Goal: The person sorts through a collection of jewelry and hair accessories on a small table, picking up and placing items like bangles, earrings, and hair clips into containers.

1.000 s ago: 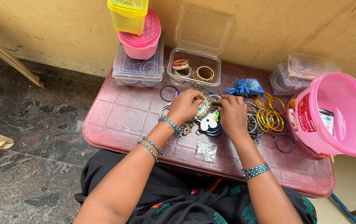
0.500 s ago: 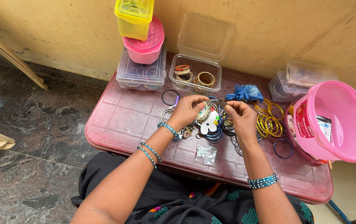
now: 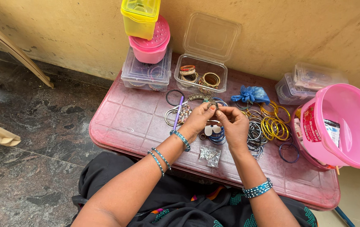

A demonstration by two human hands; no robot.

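We pinch a small dark ring [image 3: 213, 105] between the fingertips of our left hand [image 3: 197, 120] and right hand [image 3: 234, 124], both closed on it, just above the bangles [image 3: 272, 124] on the red table [image 3: 129, 122].

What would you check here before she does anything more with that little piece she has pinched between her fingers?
1. Grip on the small dark ring: left hand and right hand both pinch it at the fingertips, lifted above the table. Ok.
2. What exactly the ring is: too small to tell. Cannot tell.
3. Open clear box: lid up, bangles inside, room left. Ok.
4. Space under the hands: crowded with loose bangles and a purple stick. Not ok.
5. Pink tub: overhangs the red table at its right edge. Not ok.
6. Small clear packet: lies flat near the front edge, apart from both hands. Ok.
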